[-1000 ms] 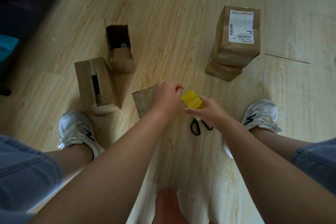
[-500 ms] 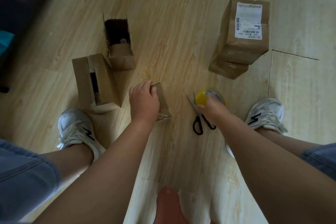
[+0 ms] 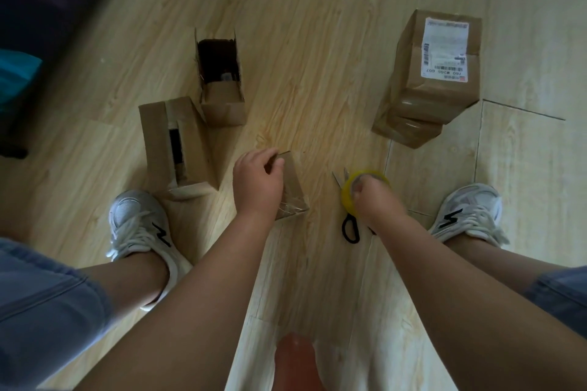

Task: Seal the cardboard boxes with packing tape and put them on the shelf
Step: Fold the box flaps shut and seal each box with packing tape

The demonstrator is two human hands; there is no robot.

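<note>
Head view: clasps the small box (image 3: 293,182) at floor centre in the left grip (image 3: 258,184), pinches the tape roll (image 3: 347,200) at its 3 o'clock in the right grip (image 3: 373,200), risks a nick from the scissors (image 3: 343,227) lying against that roll.

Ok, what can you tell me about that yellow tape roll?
The tape roll is a yellow ring of glossy packing tape. The right hand grips it, fingers tucked into its middle hole. It is down by the wooden floor, over the scissors: blades poke out past its far side, black handles on the near side.
</note>
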